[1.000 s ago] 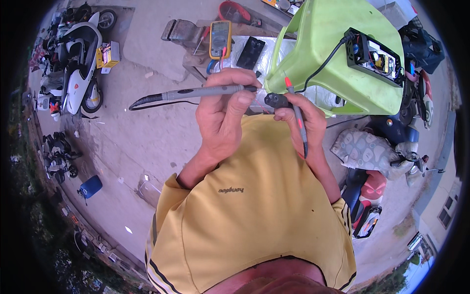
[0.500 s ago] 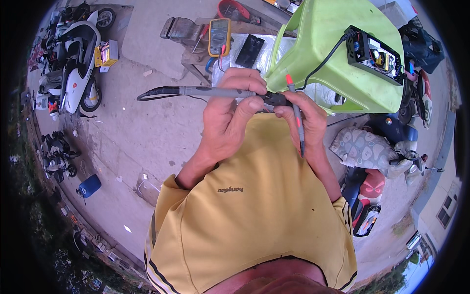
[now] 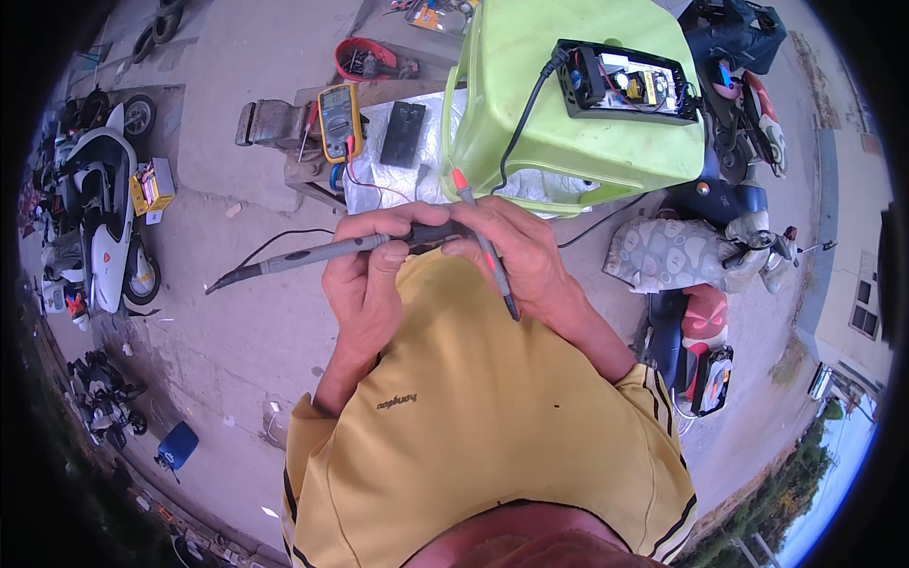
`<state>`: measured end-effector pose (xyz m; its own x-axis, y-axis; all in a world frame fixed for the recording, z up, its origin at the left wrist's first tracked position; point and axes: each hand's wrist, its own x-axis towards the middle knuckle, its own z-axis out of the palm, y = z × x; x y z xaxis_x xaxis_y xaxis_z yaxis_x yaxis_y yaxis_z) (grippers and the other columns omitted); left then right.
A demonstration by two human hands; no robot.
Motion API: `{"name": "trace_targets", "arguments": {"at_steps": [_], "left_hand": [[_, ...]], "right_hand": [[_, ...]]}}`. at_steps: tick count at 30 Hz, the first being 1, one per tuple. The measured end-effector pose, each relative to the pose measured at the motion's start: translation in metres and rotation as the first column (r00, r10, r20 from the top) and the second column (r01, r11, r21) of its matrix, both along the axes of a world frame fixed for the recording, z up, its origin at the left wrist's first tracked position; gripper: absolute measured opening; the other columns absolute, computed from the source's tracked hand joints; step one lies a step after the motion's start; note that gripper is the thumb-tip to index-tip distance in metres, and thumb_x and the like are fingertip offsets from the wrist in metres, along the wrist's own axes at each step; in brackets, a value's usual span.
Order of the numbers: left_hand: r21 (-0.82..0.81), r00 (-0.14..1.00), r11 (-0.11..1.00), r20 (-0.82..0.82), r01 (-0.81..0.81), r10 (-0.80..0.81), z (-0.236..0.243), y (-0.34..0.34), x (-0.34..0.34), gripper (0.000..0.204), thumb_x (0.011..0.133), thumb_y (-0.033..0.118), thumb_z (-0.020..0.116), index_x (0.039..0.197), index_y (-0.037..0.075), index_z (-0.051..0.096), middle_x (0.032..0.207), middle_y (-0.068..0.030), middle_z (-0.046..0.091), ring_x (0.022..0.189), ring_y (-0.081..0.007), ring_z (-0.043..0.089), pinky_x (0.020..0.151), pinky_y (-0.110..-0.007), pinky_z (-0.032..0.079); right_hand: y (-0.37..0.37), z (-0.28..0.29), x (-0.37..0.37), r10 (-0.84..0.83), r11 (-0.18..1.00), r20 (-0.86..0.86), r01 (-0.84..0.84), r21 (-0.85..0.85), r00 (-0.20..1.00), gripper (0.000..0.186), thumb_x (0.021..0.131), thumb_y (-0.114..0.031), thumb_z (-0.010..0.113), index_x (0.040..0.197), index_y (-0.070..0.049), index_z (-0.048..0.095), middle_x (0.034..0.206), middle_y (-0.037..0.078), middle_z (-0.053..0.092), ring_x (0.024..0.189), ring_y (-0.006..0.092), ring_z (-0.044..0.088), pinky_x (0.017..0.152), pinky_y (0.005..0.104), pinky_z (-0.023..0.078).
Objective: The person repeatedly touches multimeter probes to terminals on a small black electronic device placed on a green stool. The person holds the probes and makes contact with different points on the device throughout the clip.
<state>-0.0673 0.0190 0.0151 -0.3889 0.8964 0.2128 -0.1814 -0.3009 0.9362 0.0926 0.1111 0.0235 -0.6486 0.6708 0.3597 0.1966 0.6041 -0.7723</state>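
Note:
In front of my chest, my left hand (image 3: 365, 284) pinches a grey test probe (image 3: 322, 250) with a black lead; the probe points inward to a black cable plug (image 3: 431, 234). My right hand (image 3: 525, 251) grips the plug, which the fingers of both hands partly hide. A second test probe (image 3: 488, 248), grey with red parts, lies across my right fingers, red end up. Whether the grey probe's tip touches the plug's contacts is hidden. Beyond my hands a yellow multimeter (image 3: 339, 121) lies on the work surface. An opened black charger case (image 3: 630, 80) with exposed electronics sits on an upturned green plastic stool (image 3: 511, 123).
A black flat case piece (image 3: 403, 133) lies on silver sheeting (image 3: 374, 189). Left of it are a bench vise (image 3: 270, 124) and a red bowl (image 3: 350, 55) of tools. A white scooter (image 3: 106, 227) stands at the left, a cloth-covered scooter seat (image 3: 668, 254) at the right.
The whole view has shifted, so stool, meter and bench appear further left. Both hands stay on the plug and probes; the grey probe now slants down to the left.

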Motion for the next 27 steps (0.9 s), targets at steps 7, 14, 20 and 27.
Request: {"name": "trace_targets", "arguments": {"at_steps": [7, 14, 20, 27], "left_hand": [[-0.012, 0.993, 0.995, 0.059, -0.098, 0.099, -0.013, 0.003, -0.018, 0.025, 0.103, 0.026, 0.055, 0.112, 0.003, 0.048, 0.108, -0.0251, 0.065, 0.099, -0.0313, 0.069, 0.080, -0.041, 0.062], [-0.067, 0.995, 0.993, 0.016, -0.098, 0.099, -0.024, 0.004, -0.028, 0.025, 0.102, 0.024, 0.057, 0.111, 0.001, 0.050, 0.106, -0.0239, 0.066, 0.092, -0.0288, 0.069, 0.078, -0.039, 0.062], [-0.087, 0.992, 0.989, 0.017, -0.122, 0.124, -0.024, 0.006, -0.031, 0.024, 0.102, 0.023, 0.057, 0.111, 0.002, 0.051, 0.106, -0.0227, 0.066, 0.092, -0.0273, 0.069, 0.077, -0.038, 0.062], [-0.131, 0.990, 0.982, 0.016, -0.137, 0.140, -0.027, 0.011, -0.032, 0.024, 0.102, 0.021, 0.057, 0.110, 0.000, 0.050, 0.103, -0.0246, 0.067, 0.089, -0.0275, 0.070, 0.077, -0.039, 0.062]], "right_hand": [[0.027, 0.044, 0.053, -0.222, 0.952, -0.159, 0.249, 0.176, 0.962, 0.048, 0.080, -0.011, 0.077, 0.126, -0.004, 0.063, 0.086, 0.012, 0.063, 0.074, 0.0234, 0.059, 0.064, 0.0359, 0.048], [0.122, 0.058, 0.112, -0.613, 0.713, -0.379, 0.692, 0.110, 0.693, 0.034, 0.105, -0.028, 0.053, 0.103, 0.003, 0.066, 0.073, 0.003, 0.054, 0.062, 0.0071, 0.049, 0.057, 0.0222, 0.038], [0.153, 0.030, 0.119, -0.721, 0.612, -0.253, 0.764, 0.204, 0.645, 0.032, 0.105, -0.024, 0.050, 0.091, 0.002, 0.062, 0.066, 0.006, 0.061, 0.057, 0.0125, 0.056, 0.055, 0.0279, 0.045], [0.151, 0.035, 0.117, -0.737, 0.607, -0.189, 0.758, 0.237, 0.649, 0.033, 0.105, -0.026, 0.051, 0.087, 0.000, 0.061, 0.072, 0.010, 0.068, 0.062, 0.0196, 0.066, 0.059, 0.0314, 0.049]]}}
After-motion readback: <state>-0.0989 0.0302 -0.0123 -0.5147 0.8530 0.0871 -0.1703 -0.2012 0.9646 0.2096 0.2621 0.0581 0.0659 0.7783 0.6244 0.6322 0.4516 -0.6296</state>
